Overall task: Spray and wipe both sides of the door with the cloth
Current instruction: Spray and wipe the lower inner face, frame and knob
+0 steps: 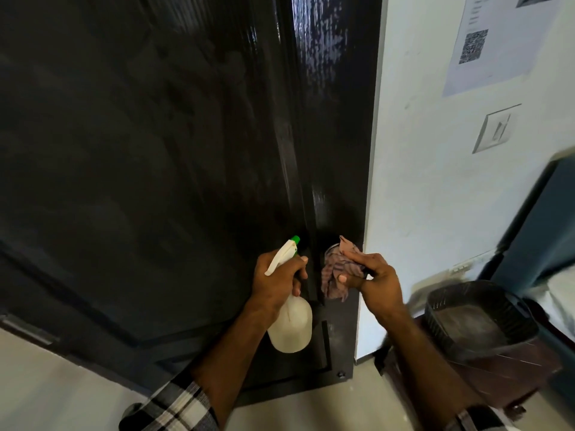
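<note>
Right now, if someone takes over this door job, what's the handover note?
Left hand: grip closed round the neck of the spray bottle, nozzle aimed at the door.
Right hand: pinches the bunched cloth, held against the door's lower right edge.
Done: the upper right strip of this side shines, looks wet.
Left: wiping on this side looks unfinished; the far side is not visible, so treat it as still to do.
Nearby: a dark basket stands to the right by the wall.

I saw 1 paper notice (497, 42) above a wall switch (496, 128), and a dark basket (479, 325) near the floor.
</note>
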A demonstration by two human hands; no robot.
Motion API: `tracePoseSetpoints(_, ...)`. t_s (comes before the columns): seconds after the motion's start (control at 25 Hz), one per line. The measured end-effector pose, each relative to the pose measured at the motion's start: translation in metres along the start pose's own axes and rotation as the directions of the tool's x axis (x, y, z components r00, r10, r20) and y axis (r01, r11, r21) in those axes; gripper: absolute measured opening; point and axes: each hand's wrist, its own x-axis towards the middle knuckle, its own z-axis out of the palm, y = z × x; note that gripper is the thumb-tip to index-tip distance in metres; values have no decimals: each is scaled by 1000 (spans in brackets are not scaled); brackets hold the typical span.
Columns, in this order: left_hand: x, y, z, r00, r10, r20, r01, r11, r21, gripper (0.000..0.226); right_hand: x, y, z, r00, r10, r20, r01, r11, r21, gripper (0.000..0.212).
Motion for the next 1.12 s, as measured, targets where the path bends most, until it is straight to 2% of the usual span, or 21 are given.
tracePoseSetpoints(0.12, -1, 2, -6, 1000, 27, 2, -27, 1000, -9, 31, 11, -6, -30, 994, -82, 69, 88, 993, -77, 50)
tracePoseSetpoints(0.24, 0, 3, -10, 999, 44, 7, -44, 999, -17, 31, 18, -3, -72, 989, -64, 135, 89, 977, -196, 55)
tracePoseSetpoints(0.28, 0, 3, -9, 999, 42, 3, -42, 999, -19, 32, 13, 0, -83, 986, -20, 163, 52, 979, -195, 53)
tracePoseSetpoints(0.4, -3, 2, -2, 999, 35, -33, -36, 998, -47, 29, -18, 14, -84, 962, 182, 202, -195, 980, 46, 33)
tracePoseSetpoints(0.48, -5, -3, 4, 998, 14, -59, -17, 998, -52, 32, -38, 28, -65, 909, 365, 200, -411, 863, 293, 18)
tracePoseSetpoints(0.56, -10, -9, 10, 997, 7, -77, -11, 999, -53, 37, -47, 33, -47, 831, 469, 301, -554, 637, 537, 38)
tracePoseSetpoints(0.6, -13, -11, 14, 996, 6, -86, -10, 999, -43, 39, -48, 28, -40, 787, 508, 351, -612, 564, 554, 43)
tracePoseSetpoints(0.64, -17, -13, 16, 995, 12, -95, -15, 999, -33, 37, -48, 20, -34, 739, 557, 378, -670, 553, 495, 46)
tracePoseSetpoints(0.72, -25, -16, 18, 993, 28, -114, -31, 999, -21, 32, -48, 4, -23, 736, 596, 321, -673, 695, 253, 50)
tracePoseSetpoints(0.84, -34, -19, 14, 991, 44, -126, -44, 999, -1, 25, -49, -2, -3, 854, 487, 185, -514, 844, 154, 42)
tracePoseSetpoints(0.96, -42, -17, 14, 987, 48, -151, -45, 999, 23, 14, -50, -3, 11, 925, 365, 105, -373, 926, 59, 51)
tracePoseSetpoints(1.04, -45, -17, 15, 986, 56, -158, -54, 998, 18, 15, -48, -8, 19, 954, 298, -41, -298, 955, -5, 53)
tracePoseSetpoints(1.12, -47, -17, 18, 985, 73, -159, -70, 997, 25, 15, -46, -10, 24, 952, 261, -157, -264, 965, 4, 52)
